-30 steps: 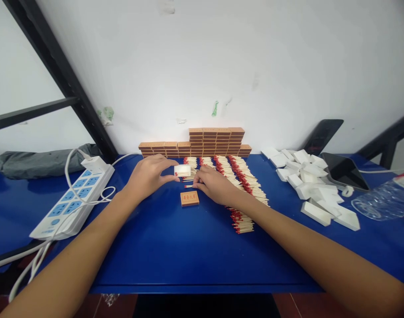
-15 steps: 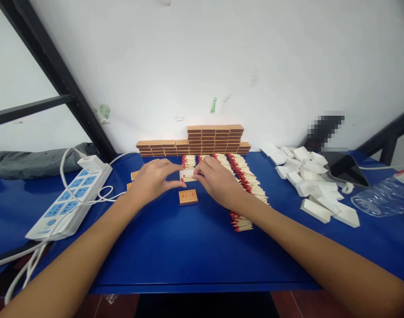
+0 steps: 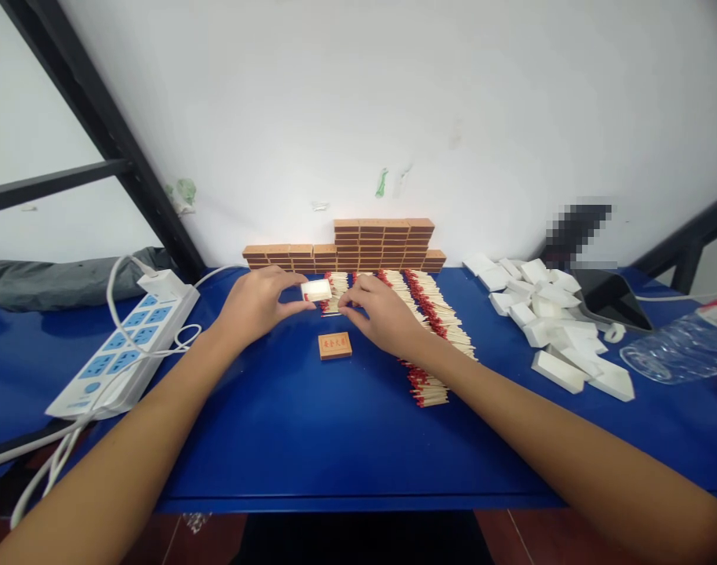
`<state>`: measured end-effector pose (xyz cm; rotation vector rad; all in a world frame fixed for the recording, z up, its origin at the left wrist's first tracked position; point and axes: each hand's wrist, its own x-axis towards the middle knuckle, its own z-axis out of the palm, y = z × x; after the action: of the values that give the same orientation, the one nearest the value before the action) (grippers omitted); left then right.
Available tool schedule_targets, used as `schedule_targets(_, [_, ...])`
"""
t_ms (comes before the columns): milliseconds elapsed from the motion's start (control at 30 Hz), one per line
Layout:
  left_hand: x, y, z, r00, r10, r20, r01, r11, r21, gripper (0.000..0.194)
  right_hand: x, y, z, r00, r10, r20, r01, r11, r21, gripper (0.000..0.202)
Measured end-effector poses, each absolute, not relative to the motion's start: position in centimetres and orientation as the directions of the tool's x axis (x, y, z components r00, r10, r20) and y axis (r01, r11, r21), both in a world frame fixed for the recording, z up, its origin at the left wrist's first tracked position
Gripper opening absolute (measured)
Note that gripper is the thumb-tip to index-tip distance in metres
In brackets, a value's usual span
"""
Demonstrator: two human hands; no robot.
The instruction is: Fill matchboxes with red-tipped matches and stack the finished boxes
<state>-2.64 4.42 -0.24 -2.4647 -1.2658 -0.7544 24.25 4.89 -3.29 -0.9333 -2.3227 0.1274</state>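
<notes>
Fingers (image 3: pixel 295 308) of the left hand (image 3: pixel 253 304) pinch a small white tray (image 3: pixel 318 290) over the counter (image 3: pixel 311 439), red match tips showing inside it. From where I stand, I cannot tell whether the right hand (image 3: pixel 377 312), fingers bunched beside rows of matches (image 3: pixel 448 318), grips anything. One printed matchbox (image 3: pixel 335 345) lies nearer the person.

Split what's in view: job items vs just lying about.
Looks part of the job: white tray in the left hand; rows of red-tipped matches; lone front matchbox; stacked matchboxes; heap of white trays.

Likely just lying about: power strip; plastic bottle; grey bundle.
</notes>
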Motion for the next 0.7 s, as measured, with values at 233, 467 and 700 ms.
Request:
schedule_targets(233, [-3.04,4.80,-0.71,0.485,0.690,0.538,0.823,-0.568,-0.013,0.042,23.35,5.60,-4.07,-0.605,0.693,0.393,0.614,0.720,-0.325,0.012])
schedule_targets(467, [-2.95,4.72,-0.66,0.493,0.686,0.535,0.818,-0.575,-0.016,0.042,23.31,5.59,-4.27,-0.594,0.695,0.406,0.628,0.716,-0.305,0.010])
schedule_targets(700, [-2.93,4.68,-0.53,0.479,0.720,0.503,0.829,-0.559,0.010,0.041,23.23,5.83,-4.14,-0.611,0.705,0.361,0.621,0.709,-0.334,0.014])
